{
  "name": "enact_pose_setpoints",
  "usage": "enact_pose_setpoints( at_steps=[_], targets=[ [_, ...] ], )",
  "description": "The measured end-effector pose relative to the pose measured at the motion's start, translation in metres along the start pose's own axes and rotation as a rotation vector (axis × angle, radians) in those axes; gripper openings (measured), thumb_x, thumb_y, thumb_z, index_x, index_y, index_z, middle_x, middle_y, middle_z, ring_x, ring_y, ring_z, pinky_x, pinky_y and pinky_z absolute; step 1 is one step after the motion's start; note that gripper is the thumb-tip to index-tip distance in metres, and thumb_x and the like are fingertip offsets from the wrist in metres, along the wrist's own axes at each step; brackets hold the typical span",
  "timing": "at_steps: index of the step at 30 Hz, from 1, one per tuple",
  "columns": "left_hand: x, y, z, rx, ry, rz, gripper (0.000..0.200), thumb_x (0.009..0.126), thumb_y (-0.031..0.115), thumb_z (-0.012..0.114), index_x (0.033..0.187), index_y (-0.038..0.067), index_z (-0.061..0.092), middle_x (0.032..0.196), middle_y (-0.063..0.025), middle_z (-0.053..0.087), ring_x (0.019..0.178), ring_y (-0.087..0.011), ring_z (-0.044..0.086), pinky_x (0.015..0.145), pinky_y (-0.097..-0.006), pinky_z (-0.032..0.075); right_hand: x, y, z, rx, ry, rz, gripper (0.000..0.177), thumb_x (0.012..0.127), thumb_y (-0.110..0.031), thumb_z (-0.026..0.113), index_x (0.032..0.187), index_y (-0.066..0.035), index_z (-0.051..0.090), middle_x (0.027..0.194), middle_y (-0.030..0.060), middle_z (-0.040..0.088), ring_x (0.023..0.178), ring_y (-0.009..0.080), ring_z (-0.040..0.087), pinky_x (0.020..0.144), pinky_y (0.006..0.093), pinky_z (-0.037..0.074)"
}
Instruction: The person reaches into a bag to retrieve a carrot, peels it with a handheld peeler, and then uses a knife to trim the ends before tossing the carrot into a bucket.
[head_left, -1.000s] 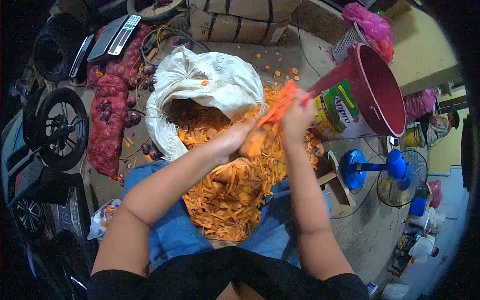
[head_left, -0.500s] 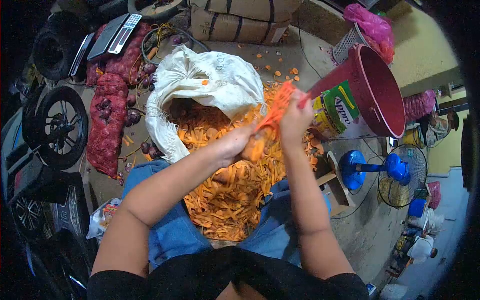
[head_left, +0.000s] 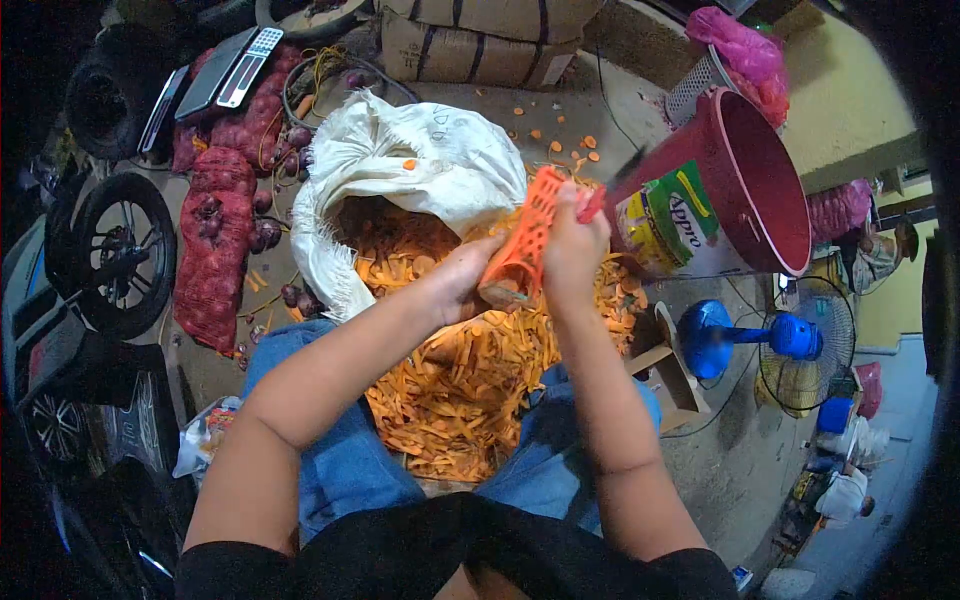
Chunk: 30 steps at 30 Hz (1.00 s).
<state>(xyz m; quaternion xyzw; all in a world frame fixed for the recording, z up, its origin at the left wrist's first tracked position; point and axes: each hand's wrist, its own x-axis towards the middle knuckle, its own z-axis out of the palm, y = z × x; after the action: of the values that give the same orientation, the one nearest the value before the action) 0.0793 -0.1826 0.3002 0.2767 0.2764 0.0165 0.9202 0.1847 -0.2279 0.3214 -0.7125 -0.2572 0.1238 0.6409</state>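
My left hand (head_left: pixel 465 278) is closed around a carrot (head_left: pixel 503 294), whose blunt end shows below the orange perforated tool. My right hand (head_left: pixel 577 245) grips the orange perforated peeler (head_left: pixel 524 232) and holds it against the carrot. Something red sticks out past the fingers of that hand. Beneath both hands lies a heap of orange peelings and cut slices (head_left: pixel 450 400), between my knees. Behind the heap a white woven sack (head_left: pixel 430 160) lies with its mouth open and more peelings inside.
A large red bucket (head_left: pixel 720 180) stands tilted in view at right, with a blue fan (head_left: pixel 795 335) and an open carton (head_left: pixel 670 375) below it. Net bags of red onions (head_left: pixel 215 250), a scale (head_left: pixel 215 75) and a motorcycle wheel (head_left: pixel 122 255) are at left. People (head_left: pixel 845 495) are far right.
The orange peeler has turned more upright and shifted slightly left and down along the carrot. My right hand has moved a little down with it, while my left hand stays nearly in place.
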Motion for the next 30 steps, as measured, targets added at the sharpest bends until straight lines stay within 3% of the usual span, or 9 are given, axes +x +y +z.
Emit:
enact_pose_setpoints(
  at_steps=[6, 11, 13, 16, 20, 23, 27, 28, 30],
  targets=[
    [-0.001, 0.000, 0.007, 0.021, 0.029, 0.053, 0.037, 0.083, 0.037, 0.033, 0.098, 0.007, 0.049, 0.084, -0.0036, 0.056, 0.069, -0.0120, 0.055, 0.058, -0.0260, 0.046, 0.003, 0.000, 0.001, -0.036, 0.012, -0.068, 0.027, 0.081, -0.019, 0.043, 0.059, -0.003, 0.041, 0.053, -0.0011, 0.039, 0.051, 0.0069, 0.034, 0.045, 0.0244, 0.029],
    [-0.008, -0.012, 0.012, 0.142, 0.025, -0.030, 0.034, 0.085, 0.035, 0.028, 0.095, 0.006, 0.042, 0.070, -0.0041, 0.051, 0.055, -0.0136, 0.052, 0.049, -0.0255, 0.044, 0.076, 0.061, -0.044, -0.250, 0.397, -0.111, 0.026, 0.080, -0.020, 0.045, 0.067, 0.003, 0.047, 0.051, 0.0032, 0.044, 0.048, 0.0122, 0.040, 0.047, 0.0285, 0.034],
    [-0.014, -0.002, 0.018, 0.141, 0.032, -0.033, 0.034, 0.085, 0.034, 0.028, 0.095, 0.005, 0.042, 0.069, -0.0056, 0.051, 0.054, -0.0146, 0.052, 0.047, -0.0254, 0.044, 0.074, 0.035, -0.049, -0.094, 0.453, 0.087, 0.025, 0.079, -0.019, 0.046, 0.061, -0.002, 0.044, 0.051, -0.0009, 0.040, 0.047, 0.0091, 0.039, 0.045, 0.0256, 0.031],
    [-0.001, -0.001, -0.001, 0.032, 0.074, -0.017, 0.034, 0.085, 0.033, 0.027, 0.096, 0.005, 0.042, 0.070, -0.0060, 0.051, 0.055, -0.0154, 0.052, 0.047, -0.0259, 0.045, 0.057, 0.018, -0.033, 0.067, 0.352, 0.100, 0.024, 0.080, -0.019, 0.044, 0.061, -0.003, 0.044, 0.052, -0.0021, 0.040, 0.047, 0.0078, 0.036, 0.044, 0.0242, 0.030],
    [0.009, -0.003, -0.001, -0.169, 0.061, 0.045, 0.035, 0.085, 0.033, 0.027, 0.096, 0.004, 0.043, 0.072, -0.0069, 0.053, 0.054, -0.0160, 0.053, 0.048, -0.0262, 0.047, 0.008, 0.003, -0.001, -0.003, 0.071, -0.137, 0.024, 0.081, -0.018, 0.043, 0.061, -0.004, 0.042, 0.055, -0.0037, 0.036, 0.051, 0.0055, 0.033, 0.045, 0.0216, 0.028],
    [0.002, -0.005, 0.003, -0.042, 0.060, 0.030, 0.035, 0.085, 0.032, 0.026, 0.096, 0.003, 0.043, 0.073, -0.0076, 0.054, 0.055, -0.0153, 0.053, 0.048, -0.0254, 0.046, 0.006, 0.010, 0.000, -0.046, 0.008, -0.108, 0.023, 0.081, -0.018, 0.041, 0.065, -0.002, 0.044, 0.057, -0.0021, 0.040, 0.054, 0.0068, 0.035, 0.047, 0.0241, 0.031],
    [-0.018, -0.009, 0.015, 0.212, -0.061, -0.093, 0.035, 0.086, 0.032, 0.026, 0.099, 0.003, 0.042, 0.073, -0.0080, 0.054, 0.057, -0.0149, 0.054, 0.051, -0.0257, 0.046, 0.079, 0.055, -0.045, -0.253, 0.492, -0.171, 0.024, 0.080, -0.019, 0.043, 0.070, 0.003, 0.048, 0.058, 0.0053, 0.047, 0.050, 0.0151, 0.042, 0.049, 0.0305, 0.034],
    [-0.020, -0.006, 0.017, 0.216, -0.061, -0.098, 0.035, 0.086, 0.032, 0.026, 0.099, 0.003, 0.042, 0.073, -0.0080, 0.054, 0.057, -0.0149, 0.054, 0.051, -0.0257, 0.046, 0.081, 0.049, -0.051, 0.014, 0.526, 0.056, 0.023, 0.080, -0.018, 0.043, 0.070, 0.002, 0.047, 0.059, 0.0038, 0.047, 0.052, 0.0139, 0.042, 0.050, 0.0302, 0.034],
    [-0.020, 0.001, 0.017, 0.111, 0.063, -0.029, 0.035, 0.085, 0.032, 0.027, 0.099, 0.003, 0.042, 0.074, -0.0077, 0.053, 0.059, -0.0146, 0.054, 0.052, -0.0257, 0.045, 0.079, 0.033, -0.056, 0.004, 0.508, 0.113, 0.022, 0.081, -0.017, 0.042, 0.070, 0.001, 0.046, 0.060, 0.0027, 0.047, 0.052, 0.0122, 0.042, 0.050, 0.0298, 0.035]
  ],
)
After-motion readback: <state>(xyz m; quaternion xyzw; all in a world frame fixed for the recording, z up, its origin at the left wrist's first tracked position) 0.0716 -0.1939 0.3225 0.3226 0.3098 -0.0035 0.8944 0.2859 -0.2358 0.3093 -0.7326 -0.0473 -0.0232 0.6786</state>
